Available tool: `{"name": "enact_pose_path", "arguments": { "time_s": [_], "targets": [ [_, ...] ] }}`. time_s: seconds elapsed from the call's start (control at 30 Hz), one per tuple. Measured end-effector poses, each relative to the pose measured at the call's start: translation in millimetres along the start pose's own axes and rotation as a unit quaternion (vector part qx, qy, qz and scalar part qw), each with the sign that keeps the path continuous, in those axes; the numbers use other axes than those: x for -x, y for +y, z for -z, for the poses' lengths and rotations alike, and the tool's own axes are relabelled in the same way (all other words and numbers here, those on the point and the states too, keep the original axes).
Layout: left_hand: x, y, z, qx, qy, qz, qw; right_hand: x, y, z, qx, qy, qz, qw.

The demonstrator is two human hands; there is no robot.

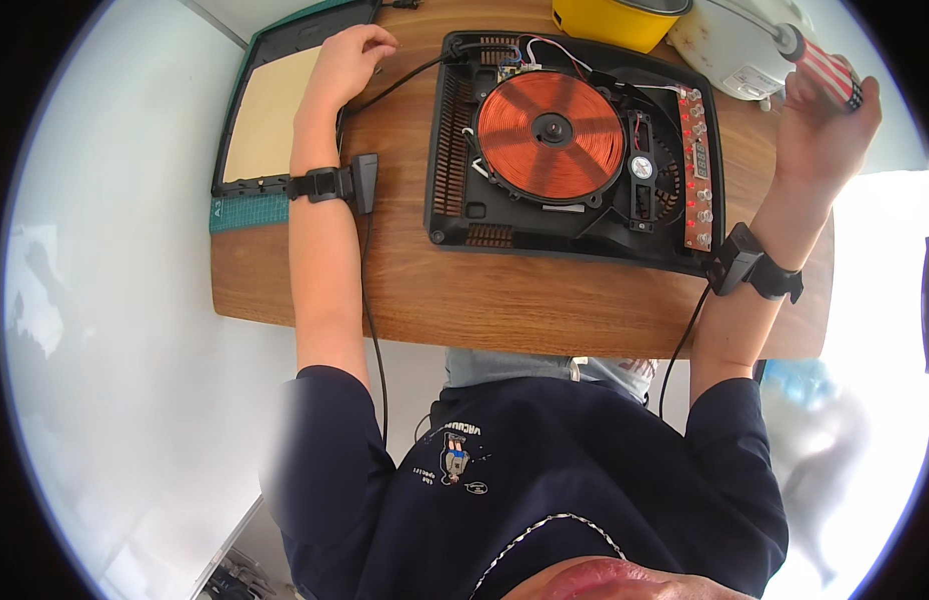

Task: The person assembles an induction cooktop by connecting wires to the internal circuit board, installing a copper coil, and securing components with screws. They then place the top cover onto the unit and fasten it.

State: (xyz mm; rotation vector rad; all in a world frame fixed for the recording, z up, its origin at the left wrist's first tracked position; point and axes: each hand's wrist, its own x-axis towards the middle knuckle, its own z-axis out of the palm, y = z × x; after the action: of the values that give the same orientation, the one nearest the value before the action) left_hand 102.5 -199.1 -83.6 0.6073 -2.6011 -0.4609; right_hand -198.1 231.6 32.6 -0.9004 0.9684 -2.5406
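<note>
An induction cooker [575,218] lies with its casing open, showing a round copper coil [515,150] and a strip circuit board [698,205] with red lights lit. Beyond its right far corner, my right hand [827,130] is raised and closed around a screwdriver [831,76] with a red-and-white striped handle. Its shaft points up and to the left, away from the cooker. My left hand [347,68] is over the right edge of a black-framed panel [270,115] with a tan back. Its fingers are bent together; whatever they may hold is hidden.
A green cutting mat [247,212] lies under the panel. At the back stand a yellow container [610,22] and a stained white appliance [730,60]. A black power cord [400,82] runs into the cooker. Both wrists wear black strapped devices with trailing cables.
</note>
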Motion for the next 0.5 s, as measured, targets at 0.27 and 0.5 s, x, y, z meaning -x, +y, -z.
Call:
{"name": "enact_pose_path", "arguments": {
  "time_s": [0.27,0.5],
  "targets": [
    [1,99,30,0.531,-0.076,0.006,0.844,28,3,-51,0.157,0.130,0.053,0.978],
    [19,157,28,0.570,-0.188,-0.122,0.791,67,16,-138,0.263,0.057,0.209,0.940]
  ]
}}
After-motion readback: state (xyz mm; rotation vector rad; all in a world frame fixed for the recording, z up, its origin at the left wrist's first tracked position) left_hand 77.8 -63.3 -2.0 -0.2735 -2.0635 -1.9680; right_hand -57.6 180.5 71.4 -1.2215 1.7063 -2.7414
